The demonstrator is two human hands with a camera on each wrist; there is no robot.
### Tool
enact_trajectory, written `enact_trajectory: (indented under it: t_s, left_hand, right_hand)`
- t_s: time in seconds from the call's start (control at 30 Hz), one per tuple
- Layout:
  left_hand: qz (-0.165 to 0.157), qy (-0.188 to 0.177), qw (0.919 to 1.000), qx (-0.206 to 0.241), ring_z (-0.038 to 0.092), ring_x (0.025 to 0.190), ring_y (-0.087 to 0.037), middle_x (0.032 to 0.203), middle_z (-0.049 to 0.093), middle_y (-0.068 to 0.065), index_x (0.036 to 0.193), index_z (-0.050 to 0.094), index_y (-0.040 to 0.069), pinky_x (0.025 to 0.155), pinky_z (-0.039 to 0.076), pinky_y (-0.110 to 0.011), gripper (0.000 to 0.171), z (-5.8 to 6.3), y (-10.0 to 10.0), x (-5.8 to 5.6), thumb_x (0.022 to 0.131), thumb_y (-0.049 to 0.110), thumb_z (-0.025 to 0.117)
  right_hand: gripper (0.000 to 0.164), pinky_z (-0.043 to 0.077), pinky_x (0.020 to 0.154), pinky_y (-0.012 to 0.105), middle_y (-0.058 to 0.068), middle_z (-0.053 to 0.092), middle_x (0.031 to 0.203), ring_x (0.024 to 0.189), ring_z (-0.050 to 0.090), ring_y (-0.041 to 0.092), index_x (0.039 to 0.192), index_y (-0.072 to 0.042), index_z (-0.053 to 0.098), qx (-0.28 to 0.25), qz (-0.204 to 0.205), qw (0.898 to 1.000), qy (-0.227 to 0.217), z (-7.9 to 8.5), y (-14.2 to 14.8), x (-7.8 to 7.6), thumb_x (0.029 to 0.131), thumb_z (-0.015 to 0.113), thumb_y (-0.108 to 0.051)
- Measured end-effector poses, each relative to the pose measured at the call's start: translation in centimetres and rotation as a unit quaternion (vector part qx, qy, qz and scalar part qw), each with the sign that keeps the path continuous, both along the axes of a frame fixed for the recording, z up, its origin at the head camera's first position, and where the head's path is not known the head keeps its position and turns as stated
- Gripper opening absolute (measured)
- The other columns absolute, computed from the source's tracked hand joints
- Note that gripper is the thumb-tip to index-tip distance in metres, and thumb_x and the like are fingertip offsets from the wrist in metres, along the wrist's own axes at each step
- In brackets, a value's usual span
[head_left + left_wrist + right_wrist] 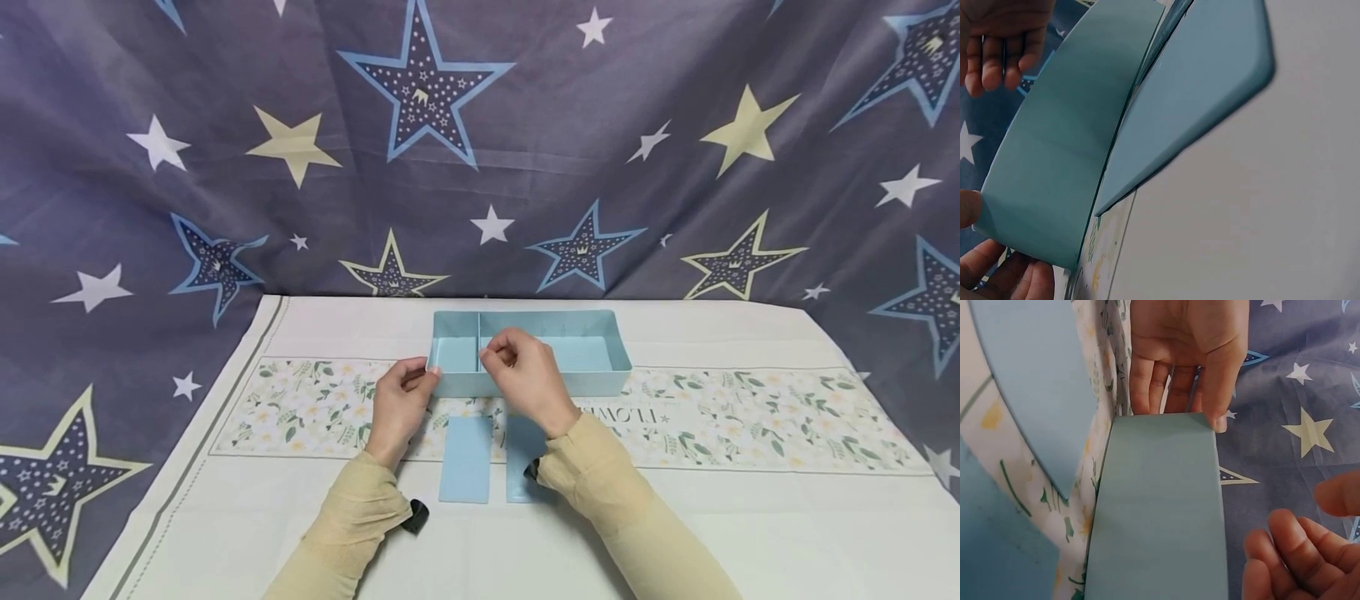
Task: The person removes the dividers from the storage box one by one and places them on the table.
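A long pale-blue open box (600, 383) stands on the table, with an upright divider (478, 327) crossing it left of the middle. My left hand (400, 406) grips the box's near left corner, the thumb at the rim and the fingers against the end wall. Over the near wall, my right hand (531, 377) hovers beside the divider with its fingers loosely bent. In the right wrist view, thumb and fingertips of that hand (1300, 553) are apart with nothing seen between them.
Two flat blue panels lie before the box: a left one (466, 460) and a right one (522, 454), partly covered by the right sleeve (592, 462). A floral printed strip (750, 417) crosses the white tablecloth (225, 533). Behind hangs a star-patterned curtain (525, 200).
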State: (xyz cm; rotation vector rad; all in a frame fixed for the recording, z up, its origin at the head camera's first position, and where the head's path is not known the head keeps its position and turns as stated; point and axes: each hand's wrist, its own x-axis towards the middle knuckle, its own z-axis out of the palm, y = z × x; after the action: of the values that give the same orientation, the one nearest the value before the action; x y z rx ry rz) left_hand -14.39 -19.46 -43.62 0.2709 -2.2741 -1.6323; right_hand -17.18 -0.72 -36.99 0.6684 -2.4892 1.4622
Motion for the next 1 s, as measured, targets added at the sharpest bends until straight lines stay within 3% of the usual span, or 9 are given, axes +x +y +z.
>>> enact_trajectory:
  t_s: [0.1,0.2,0.37,0.43,0.6,0.77,1.0]
  left_hand:
    - [0.003,-0.014,0.9999,0.009,0.056,0.088,-0.015,0.101,0.059,-0.011,0.110,0.056,0.004,0.075,0.052,-0.037,0.036,0.6,0.3,0.3,0.084,0.029,0.062]
    - [-0.003,-0.005,0.9999,0.008,0.056,0.089,-0.018,0.102,0.059,-0.014,0.111,0.055,0.003,0.074,0.053,-0.038,0.040,0.2,0.2,0.1,0.084,0.031,0.063]
    - [0.009,0.019,0.9995,-0.023,0.057,0.086,-0.014,0.100,0.060,-0.008,0.109,0.058,0.009,0.066,0.053,-0.028,0.044,-2.7,-0.6,-1.4,0.082,0.043,0.062]
    - [0.010,0.022,0.9993,-0.027,0.057,0.086,-0.014,0.100,0.061,-0.008,0.109,0.058,0.010,0.066,0.053,-0.027,0.044,-3.1,-0.8,-1.6,0.082,0.045,0.062]
    - [0.001,0.019,0.9998,-0.003,0.057,0.088,-0.019,0.101,0.060,-0.014,0.110,0.056,0.004,0.071,0.053,-0.036,0.043,-1.2,-0.4,-0.5,0.083,0.037,0.062]
    - [0.003,0.001,1.0000,0.007,0.056,0.090,-0.017,0.102,0.059,-0.013,0.110,0.056,0.003,0.075,0.053,-0.036,0.038,0.3,0.1,0.2,0.084,0.031,0.062]
    - [0.001,0.000,0.9999,0.010,0.056,0.090,-0.017,0.103,0.059,-0.013,0.110,0.056,0.003,0.075,0.053,-0.037,0.036,0.6,0.3,0.3,0.085,0.028,0.061]
  right_hand:
    - [0.007,0.047,0.055,0.032,-0.002,0.058,0.069,0.061,0.051,0.010,0.083,-0.019,0.058,-0.002,0.000,1.000,-0.007,-0.2,-0.2,-0.2,0.086,0.056,-0.024]
    - [0.006,0.048,0.057,0.032,-0.002,0.059,0.071,0.063,0.051,0.009,0.086,-0.018,0.059,0.001,-0.011,1.000,-0.005,-0.5,-0.4,-0.3,0.086,0.057,-0.024]
    - [0.015,0.049,0.063,0.032,-0.002,0.059,0.077,0.070,0.051,0.008,0.096,-0.014,0.058,0.019,-0.024,1.000,0.003,-0.7,-0.7,-0.4,0.085,0.057,-0.025]
    - [0.018,0.049,0.063,0.033,-0.002,0.059,0.078,0.072,0.051,0.007,0.098,-0.013,0.058,0.026,-0.025,0.999,-0.001,-0.7,-0.8,-0.5,0.085,0.058,-0.026]
    - [0.025,0.049,0.063,0.033,-0.002,0.060,0.078,0.069,0.052,0.007,0.101,-0.010,0.059,0.054,-0.025,0.998,-0.023,-0.7,-1.0,-0.9,0.086,0.057,-0.030]
    - [0.031,0.049,0.061,0.034,-0.003,0.060,0.077,0.063,0.052,0.008,0.103,-0.008,0.059,0.085,-0.041,0.995,-0.041,-0.7,-1.2,-1.4,0.086,0.057,-0.034]
    - [0.032,0.047,0.053,0.033,-0.001,0.060,0.073,0.057,0.050,0.009,0.103,-0.008,0.060,0.114,-0.061,0.991,-0.040,-0.8,-1.6,-1.8,0.086,0.058,-0.034]
